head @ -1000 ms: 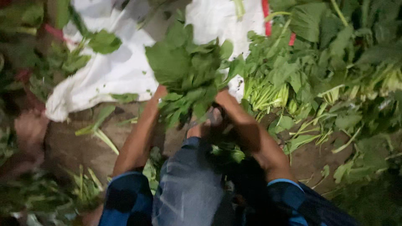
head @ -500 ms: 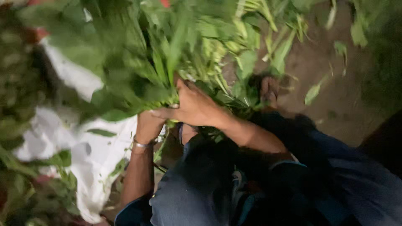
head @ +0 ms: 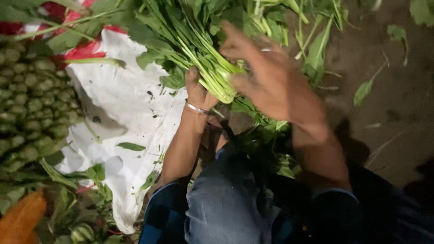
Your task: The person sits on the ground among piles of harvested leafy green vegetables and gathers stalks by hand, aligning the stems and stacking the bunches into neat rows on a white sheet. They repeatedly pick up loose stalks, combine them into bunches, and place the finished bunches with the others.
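Stems of a leafy green bunch (head: 199, 54) sit gathered in the clenched left hand (head: 197, 92); the blurred right hand (head: 266, 74) seemingly cups their cut ends, aligning them.

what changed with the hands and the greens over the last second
The bunch of leafy greens has been turned: a second ago its leaves faced the camera, now its pale stem ends point toward the person. The right hand has come over the stem ends, blurred in motion. The left hand still grips the bunch from below. The white sack still lies on the ground.
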